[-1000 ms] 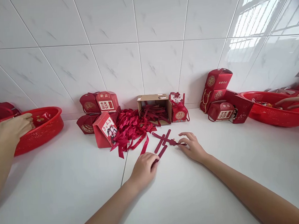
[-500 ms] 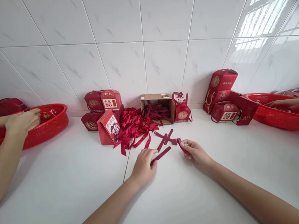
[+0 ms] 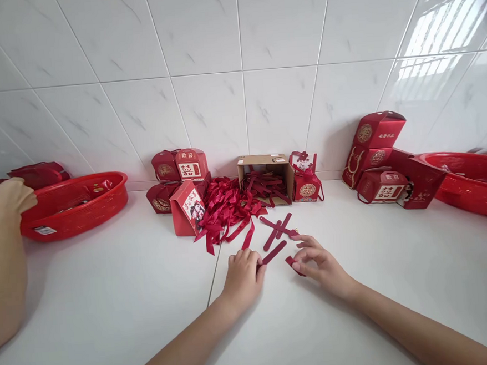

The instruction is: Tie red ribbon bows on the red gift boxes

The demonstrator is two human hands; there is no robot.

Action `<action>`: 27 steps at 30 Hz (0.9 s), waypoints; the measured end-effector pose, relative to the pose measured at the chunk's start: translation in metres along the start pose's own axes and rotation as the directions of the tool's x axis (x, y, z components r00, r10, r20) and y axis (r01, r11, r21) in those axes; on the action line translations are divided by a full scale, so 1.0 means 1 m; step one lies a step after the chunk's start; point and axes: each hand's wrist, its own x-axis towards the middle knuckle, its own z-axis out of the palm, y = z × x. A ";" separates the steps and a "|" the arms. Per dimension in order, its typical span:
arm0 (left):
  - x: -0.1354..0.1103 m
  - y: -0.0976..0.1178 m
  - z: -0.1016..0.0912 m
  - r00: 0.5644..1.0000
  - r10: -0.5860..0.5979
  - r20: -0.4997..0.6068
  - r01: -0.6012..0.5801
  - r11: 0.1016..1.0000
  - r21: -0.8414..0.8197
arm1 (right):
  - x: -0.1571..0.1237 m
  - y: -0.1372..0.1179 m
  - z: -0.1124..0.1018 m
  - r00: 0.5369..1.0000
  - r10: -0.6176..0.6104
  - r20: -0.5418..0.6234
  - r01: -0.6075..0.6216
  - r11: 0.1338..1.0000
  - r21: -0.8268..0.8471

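My left hand (image 3: 242,277) is closed round one end of a dark red strap (image 3: 275,252), whose rounded free end points up and to the right. Between the thumb and index finger of my right hand (image 3: 327,270) is a short folded piece of dark red strap (image 3: 293,263); the other fingers are spread above it. Just beyond both hands, several more straps (image 3: 271,239) lie crossed on the white table. A small shiny bit shows at the end of one, near my right fingertips.
Behind lie a heap of red ribbons (image 3: 228,206), a cardboard box (image 3: 262,160) of straps, and a red gift box (image 3: 308,189). More gift boxes (image 3: 192,169) stand left and right (image 3: 380,187). Red baskets (image 3: 79,219) flank them. Another person's arm (image 3: 3,266) is at left.
My right hand has drawn back from the crossed straps with its folded piece, fingers spreading. The left person's hand has left the basket; the hand at the right basket is gone from view.
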 end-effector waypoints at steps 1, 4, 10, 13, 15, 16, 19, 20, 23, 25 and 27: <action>-0.001 0.002 0.000 1.000 -0.007 -0.004 0.007 1.000 0.012 | -0.002 0.000 0.002 0.997 -0.075 0.001 0.075 0.989 -0.125; -0.005 0.004 -0.003 1.000 0.002 0.010 -0.003 1.000 0.027 | -0.006 -0.001 0.006 0.960 -0.262 0.098 0.278 0.844 -0.459; -0.015 0.007 -0.008 0.984 0.135 0.119 -0.134 0.991 -0.020 | -0.013 -0.006 0.016 0.900 -0.256 0.353 0.427 0.686 -0.589; -0.018 0.009 -0.006 0.978 0.156 0.135 -0.155 0.988 -0.016 | -0.018 -0.010 0.024 0.875 -0.252 0.414 0.468 0.662 -0.586; -0.018 0.010 -0.005 0.982 0.148 0.120 -0.148 0.989 -0.012 | -0.022 -0.013 0.028 0.854 -0.283 0.436 0.505 0.649 -0.569; -0.018 0.011 -0.005 0.985 0.136 0.102 -0.136 0.991 -0.011 | -0.023 -0.014 0.030 0.840 -0.299 0.452 0.528 0.640 -0.558; -0.016 0.012 -0.011 0.994 0.107 0.031 -0.106 0.994 -0.014 | -0.027 -0.015 0.034 0.820 -0.332 0.465 0.563 0.613 -0.555; -0.015 0.012 -0.014 0.993 0.118 -0.011 -0.118 0.993 -0.019 | -0.027 -0.014 0.036 0.828 -0.338 0.447 0.555 0.610 -0.566; -0.014 0.012 -0.022 0.955 0.217 -0.201 -0.229 0.973 -0.036 | -0.024 -0.012 0.039 0.857 -0.319 0.404 0.511 0.622 -0.594; -0.015 0.012 -0.025 0.917 0.267 -0.298 -0.295 0.954 -0.052 | -0.021 -0.012 0.041 0.853 -0.285 0.438 0.510 0.638 -0.578; -0.015 0.011 -0.024 0.912 0.267 -0.311 -0.304 0.950 -0.075 | -0.018 -0.014 0.041 0.830 -0.273 0.487 0.534 0.644 -0.548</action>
